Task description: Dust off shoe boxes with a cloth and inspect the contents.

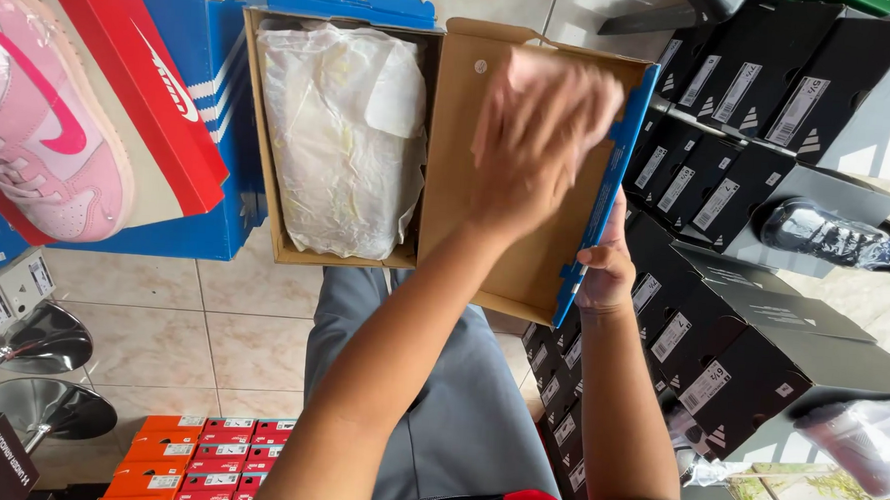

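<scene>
Pressing flat, seemingly open-palmed though blurred, left hand [540, 134] on brown lid [510, 243]; right hand [604, 272] pinching its blue edge; white tissue paper [340, 125] filling shoebox [260, 122]; black boxes [761, 104] stacked right.

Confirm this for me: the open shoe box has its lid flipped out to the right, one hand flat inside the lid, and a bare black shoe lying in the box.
Not quite. The head view shows no bare black shoe in the open shoe box; its contents are wrapped in white tissue paper. The rest holds: the lid is flipped out to the right, with the left hand inside it.
</scene>
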